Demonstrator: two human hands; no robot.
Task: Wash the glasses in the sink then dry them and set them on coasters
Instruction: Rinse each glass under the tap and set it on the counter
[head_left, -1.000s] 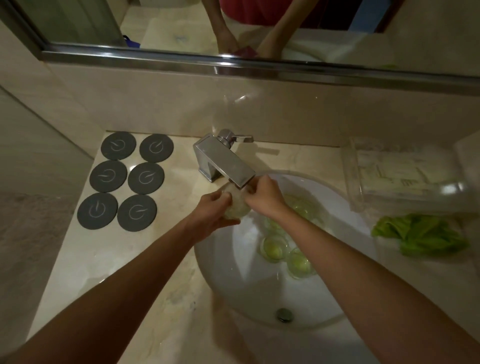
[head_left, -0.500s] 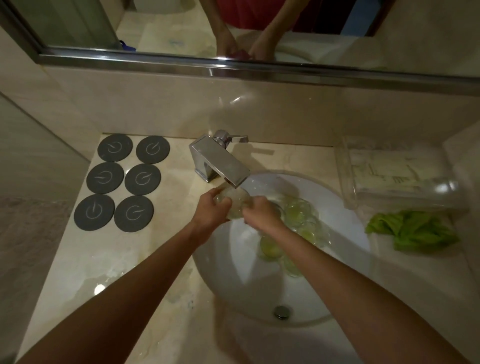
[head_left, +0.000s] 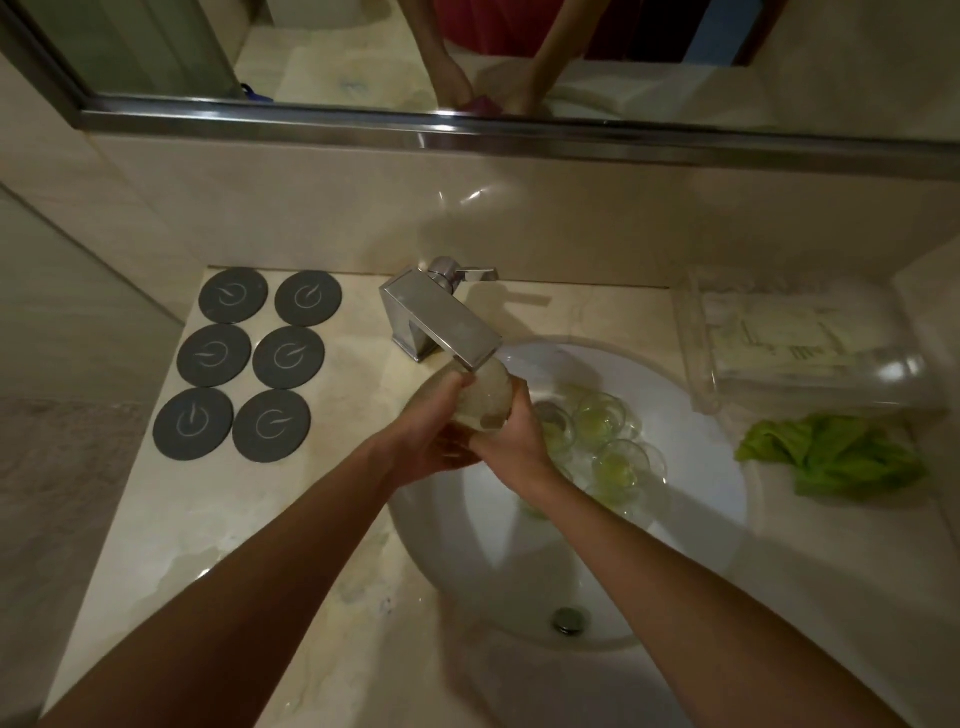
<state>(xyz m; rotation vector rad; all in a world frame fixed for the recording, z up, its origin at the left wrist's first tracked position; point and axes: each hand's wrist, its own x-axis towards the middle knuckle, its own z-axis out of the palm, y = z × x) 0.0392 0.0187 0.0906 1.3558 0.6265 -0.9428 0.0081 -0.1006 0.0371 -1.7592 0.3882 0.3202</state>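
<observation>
A clear glass (head_left: 484, 400) sits directly under the chrome faucet (head_left: 441, 322) spout, over the left rim of the white sink (head_left: 701, 519). My left hand (head_left: 434, 431) grips the glass from the left and below. My right hand (head_left: 514, 436) holds it from the right, fingers curled round its side. Several more clear glasses (head_left: 602, 421) lie in the basin to the right of my hands, with greenish tint inside. Several dark round coasters (head_left: 244, 364) lie in two columns on the counter at the left, all bare.
A green cloth (head_left: 836, 457) lies crumpled on the counter right of the sink. Behind it stands a clear plastic box (head_left: 789, 348). A mirror (head_left: 467, 52) runs along the back wall. The sink overflow plug (head_left: 570, 620) is near the front rim. The counter near the sink is wet.
My hands have shifted round the glass under the spout, the left hand now lower and cupping it from beneath. The camera view has moved slightly.
</observation>
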